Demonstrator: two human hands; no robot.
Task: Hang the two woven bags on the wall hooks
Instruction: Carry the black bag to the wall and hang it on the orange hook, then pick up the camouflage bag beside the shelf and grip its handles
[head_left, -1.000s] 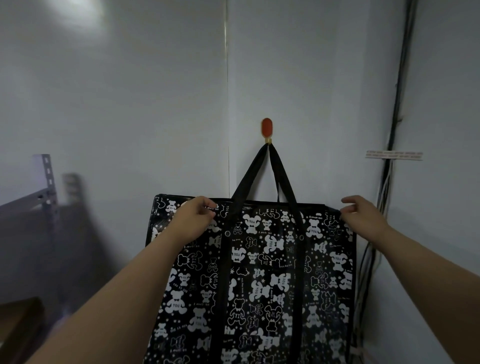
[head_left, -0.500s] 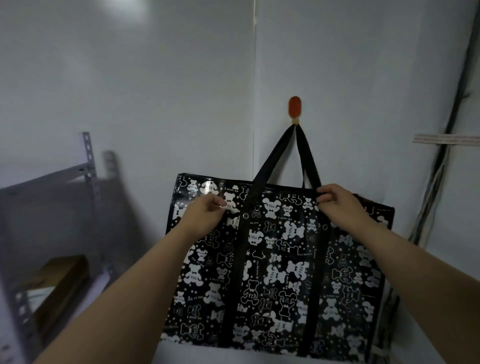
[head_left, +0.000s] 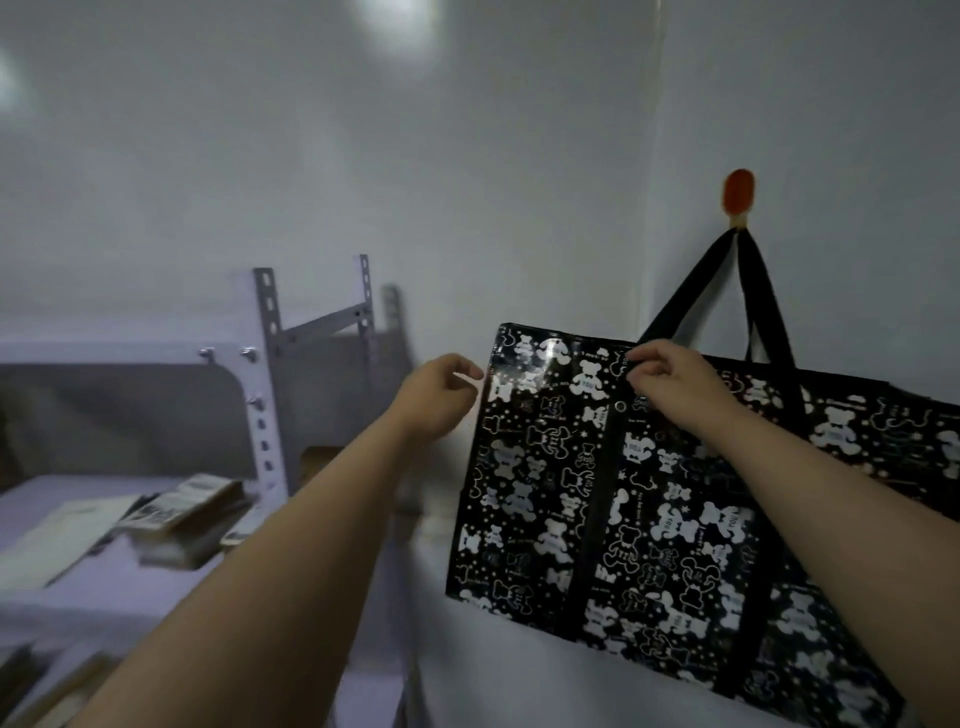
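The black bear-print woven bag (head_left: 649, 493) hung by its black handles (head_left: 727, 291) from the orange wall hook (head_left: 738, 195) at right. The right hand (head_left: 670, 382) pinched its top edge; the left hand (head_left: 439, 397), loosely curled, held nothing just left of the bag.

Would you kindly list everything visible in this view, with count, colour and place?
Woven bag: one, black with white bear print, hanging against the right wall.
Bag handles: black straps, looped over the hook.
Wall hook: one, orange, on the right wall above the bag.
Metal shelf: one, grey, at left.
Papers: a blurred pale stack, on the shelf.
Left hand: one, just beside the bag's left top corner.
Right hand: one, pinching the bag's top edge.
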